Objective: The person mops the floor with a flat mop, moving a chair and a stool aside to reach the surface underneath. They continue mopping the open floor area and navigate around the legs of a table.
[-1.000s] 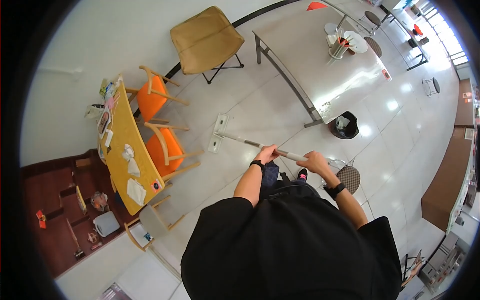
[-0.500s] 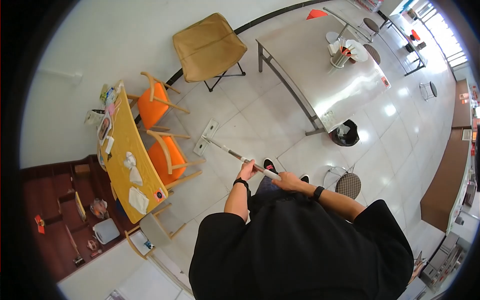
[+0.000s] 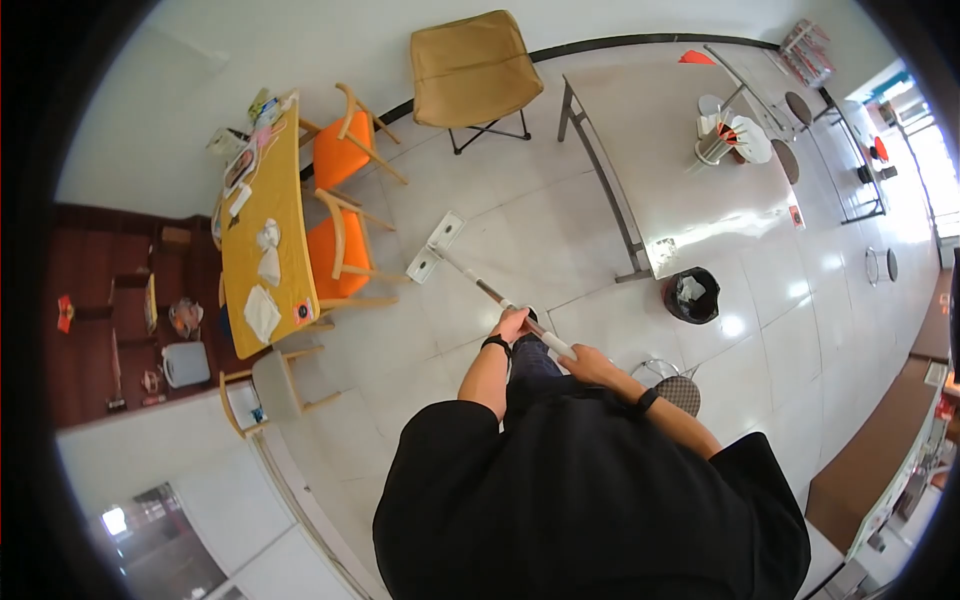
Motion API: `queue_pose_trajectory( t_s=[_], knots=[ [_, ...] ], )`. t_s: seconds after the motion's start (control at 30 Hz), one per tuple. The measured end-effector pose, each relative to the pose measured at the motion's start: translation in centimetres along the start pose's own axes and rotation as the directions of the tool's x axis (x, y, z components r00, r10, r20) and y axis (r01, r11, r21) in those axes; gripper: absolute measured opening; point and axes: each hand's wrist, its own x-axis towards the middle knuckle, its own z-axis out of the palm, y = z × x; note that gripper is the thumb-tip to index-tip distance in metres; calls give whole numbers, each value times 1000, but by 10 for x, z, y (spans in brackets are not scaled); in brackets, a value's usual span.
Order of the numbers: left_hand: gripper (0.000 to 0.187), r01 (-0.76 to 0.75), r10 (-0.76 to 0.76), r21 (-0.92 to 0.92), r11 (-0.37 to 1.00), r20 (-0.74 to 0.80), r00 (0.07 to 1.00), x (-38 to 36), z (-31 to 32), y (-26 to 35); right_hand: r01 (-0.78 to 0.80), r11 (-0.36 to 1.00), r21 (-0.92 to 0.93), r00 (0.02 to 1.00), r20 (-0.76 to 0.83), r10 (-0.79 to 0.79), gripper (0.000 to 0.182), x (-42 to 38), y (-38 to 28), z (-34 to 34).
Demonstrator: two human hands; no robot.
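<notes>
L hand grips the mop partway down, R hand clasps its top end, prob for leverage; flat head's on the floor b/c pole's angled imo.

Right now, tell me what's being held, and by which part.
A flat mop, by its pole: the left hand grips partway along, the right hand at the upper end.

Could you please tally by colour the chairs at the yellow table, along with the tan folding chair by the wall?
Orange-seated chairs: 2
Grey chair: 1
Tan folding chair: 1
Total: 4
</notes>
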Motion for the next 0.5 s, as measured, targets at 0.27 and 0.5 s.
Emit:
queue_pose_trajectory(
  t_s=[0.27, 0.5],
  knots=[
    [15, -97, 96, -24, 995, -17, 995, -4, 81, -123, 76, 995, -58, 996, 58, -73, 41, -91, 90, -29],
    [22, 121, -127, 40, 992, 222, 967, -70, 144, -182, 37, 994, -105, 990, 140, -23, 40, -189, 139, -63]
  ],
)
